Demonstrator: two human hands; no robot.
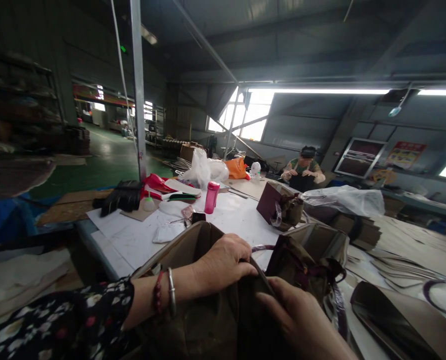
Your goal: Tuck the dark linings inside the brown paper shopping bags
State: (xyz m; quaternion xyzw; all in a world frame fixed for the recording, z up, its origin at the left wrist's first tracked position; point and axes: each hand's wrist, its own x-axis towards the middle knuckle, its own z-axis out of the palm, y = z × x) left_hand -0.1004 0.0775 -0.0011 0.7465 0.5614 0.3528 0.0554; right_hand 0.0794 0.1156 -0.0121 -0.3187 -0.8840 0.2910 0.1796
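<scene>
A large brown bag (193, 325) stands with its mouth up right in front of me. My left hand (223, 262) grips its rim, thumb on the near side and fingers bent over the edge. Just to the right, my right hand (294, 310) pinches the same rim between thumb and fingers; part of that hand is hidden behind the edge. Beyond it on the right lies another brown bag (305, 255) with dark red trim and plastic-wrapped handles. A smaller brown and maroon bag (279, 205) sits farther back on the table.
On the white-covered table (238, 212) are a pink bottle (211, 197), plastic bags (204, 167) and an orange bag (237, 168). Dark flat pieces (391, 320) lie at the right. A metal post (137, 90) rises at the left. Another person (303, 167) works across the table.
</scene>
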